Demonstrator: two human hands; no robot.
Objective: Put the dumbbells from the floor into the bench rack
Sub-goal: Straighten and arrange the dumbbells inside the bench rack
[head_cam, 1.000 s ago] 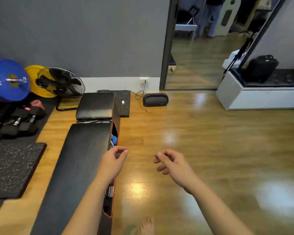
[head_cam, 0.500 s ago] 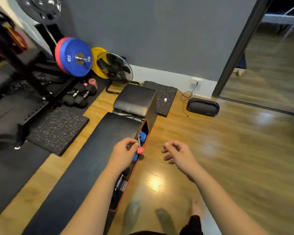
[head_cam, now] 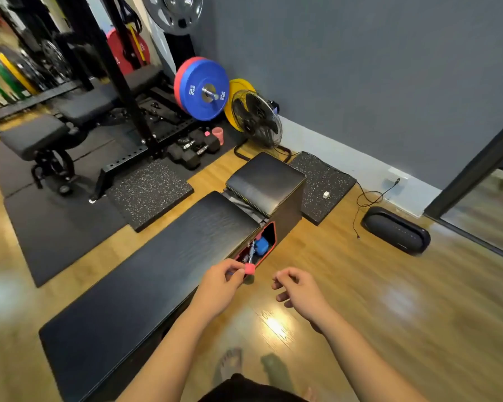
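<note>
A long black bench [head_cam: 157,271] runs from bottom left to centre, with a red-rimmed rack opening [head_cam: 270,227] in its side. Inside the opening lie a blue dumbbell [head_cam: 262,245] and some chrome handles. My left hand [head_cam: 219,282] is at the opening's lower end, its curled fingers and thumb pinching a small pink dumbbell [head_cam: 249,268]. My right hand [head_cam: 299,291] hovers over the wooden floor just right of it, loosely curled and holding nothing. Black hex dumbbells [head_cam: 192,150] and a pink one [head_cam: 217,132] lie on the floor by the steel frame.
A floor fan [head_cam: 257,120] and blue, red and yellow weight plates [head_cam: 204,88] stand behind the bench. Speckled rubber mats [head_cam: 148,192] flank it. A black speaker [head_cam: 395,230] and cable lie on the right. My bare foot [head_cam: 230,364] is below.
The view has swung left, bringing the gym frame and floor dumbbells into sight. The pink dumbbell end now shows beside my left fingers. Both hands stay at the rack opening.
</note>
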